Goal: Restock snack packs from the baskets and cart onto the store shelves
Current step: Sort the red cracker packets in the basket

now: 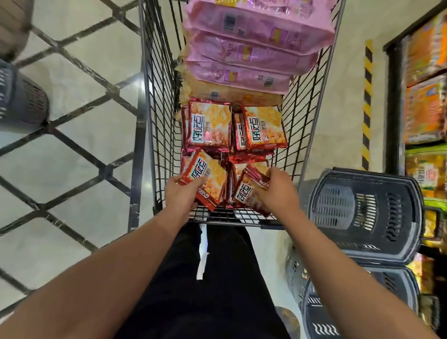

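A wire shopping cart (154, 89) stands in front of me, filled with snack packs. Red-and-orange cracker packs (209, 125) lie at its near end, and pink packs (253, 48) are stacked further back. My left hand (181, 192) grips a red cracker pack (211, 179) at the cart's near left. My right hand (277, 189) grips a small stack of the same red packs (247, 195) at the near right. Both hands are inside the cart's near end.
Two dark plastic baskets (366, 215) lie on the floor right of the cart. Store shelves (430, 105) with orange and green snack packs line the right edge. Another dark basket (11, 99) sits at the far left. A yellow-black striped strip (367, 105) runs along the floor.
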{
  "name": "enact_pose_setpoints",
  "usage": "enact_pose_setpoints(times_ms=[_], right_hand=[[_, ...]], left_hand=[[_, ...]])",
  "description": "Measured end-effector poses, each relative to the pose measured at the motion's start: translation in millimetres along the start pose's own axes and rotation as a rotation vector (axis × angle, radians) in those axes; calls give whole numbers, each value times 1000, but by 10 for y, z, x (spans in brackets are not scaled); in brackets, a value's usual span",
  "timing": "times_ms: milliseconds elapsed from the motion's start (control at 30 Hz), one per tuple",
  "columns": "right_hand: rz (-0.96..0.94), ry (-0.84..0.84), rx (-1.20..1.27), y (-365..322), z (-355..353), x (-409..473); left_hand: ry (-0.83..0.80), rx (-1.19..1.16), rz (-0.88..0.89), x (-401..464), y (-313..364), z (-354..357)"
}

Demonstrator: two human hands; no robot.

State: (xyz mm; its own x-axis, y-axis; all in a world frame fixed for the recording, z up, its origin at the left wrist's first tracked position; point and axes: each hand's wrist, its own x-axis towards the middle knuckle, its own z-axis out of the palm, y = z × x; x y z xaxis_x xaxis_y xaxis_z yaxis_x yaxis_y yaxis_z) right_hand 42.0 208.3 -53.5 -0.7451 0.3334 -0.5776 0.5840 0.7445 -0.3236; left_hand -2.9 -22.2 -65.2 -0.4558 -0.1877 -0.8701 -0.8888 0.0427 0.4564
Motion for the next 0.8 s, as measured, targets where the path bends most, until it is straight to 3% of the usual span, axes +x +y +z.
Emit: enact_pose_setpoints(times_ms=[200,400,600,800], right_hand=[[112,124,257,-81,-90,-495],[301,252,635,-116,-21,-1002],[379,315,1093,-215,70,-1554],[399,428,1286,-171,320,-2254]], left_hand=[[-67,-144,22,-319,30,-271],[-345,-298,-36,-574,206,-598],[-581,-260,-39,-690,379,-834],[-702,-5,117,-831,376,-949]])
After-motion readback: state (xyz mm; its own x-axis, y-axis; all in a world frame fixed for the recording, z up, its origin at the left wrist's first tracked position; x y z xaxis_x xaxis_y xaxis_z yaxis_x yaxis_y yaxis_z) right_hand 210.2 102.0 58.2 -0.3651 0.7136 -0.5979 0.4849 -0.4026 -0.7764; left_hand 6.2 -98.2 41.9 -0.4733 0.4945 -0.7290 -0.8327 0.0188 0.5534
